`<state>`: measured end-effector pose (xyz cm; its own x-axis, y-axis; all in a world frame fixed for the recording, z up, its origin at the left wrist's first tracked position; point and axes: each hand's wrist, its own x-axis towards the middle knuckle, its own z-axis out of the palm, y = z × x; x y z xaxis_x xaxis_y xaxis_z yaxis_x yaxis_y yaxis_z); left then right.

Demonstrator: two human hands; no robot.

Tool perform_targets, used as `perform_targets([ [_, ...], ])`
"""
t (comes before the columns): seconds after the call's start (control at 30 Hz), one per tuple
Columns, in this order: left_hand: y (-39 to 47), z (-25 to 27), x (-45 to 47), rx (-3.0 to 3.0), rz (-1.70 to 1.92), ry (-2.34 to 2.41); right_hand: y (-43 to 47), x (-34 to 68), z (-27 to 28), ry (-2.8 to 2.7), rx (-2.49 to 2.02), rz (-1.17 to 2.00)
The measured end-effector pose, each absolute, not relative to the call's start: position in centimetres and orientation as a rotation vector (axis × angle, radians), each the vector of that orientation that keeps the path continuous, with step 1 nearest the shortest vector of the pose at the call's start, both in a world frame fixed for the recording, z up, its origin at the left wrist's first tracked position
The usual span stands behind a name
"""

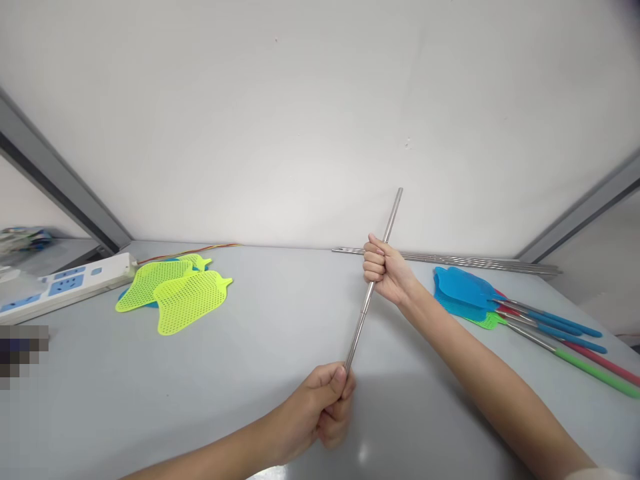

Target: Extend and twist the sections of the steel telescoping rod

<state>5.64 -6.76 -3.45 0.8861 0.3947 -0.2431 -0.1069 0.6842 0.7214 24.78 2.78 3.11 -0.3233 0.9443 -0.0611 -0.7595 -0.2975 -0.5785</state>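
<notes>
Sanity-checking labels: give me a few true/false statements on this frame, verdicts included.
1. The left hand and right hand both grip a slim silver metal rod. True.
2. The left hand is higher in the picture. False: the right hand is.
3. Yellow-green perforated plastic swatter heads lie left of the rod. True.
4. A white power strip with blue sockets lies on the right. False: that power strip is far left.

Beyond the right hand (386,269) rises a white wall (300,120) between slanting grey posts (60,175), while a grey worktop (280,320), softly gleaming, spreads below the hand.
</notes>
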Motion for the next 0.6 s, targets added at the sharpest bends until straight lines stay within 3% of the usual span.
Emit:
perform_targets([
  [0.6, -6.7, -3.3, 5.7, 0.766, 0.260, 0.412, 2.5, 23.8, 1.8, -0.492, -0.432, 1.929],
])
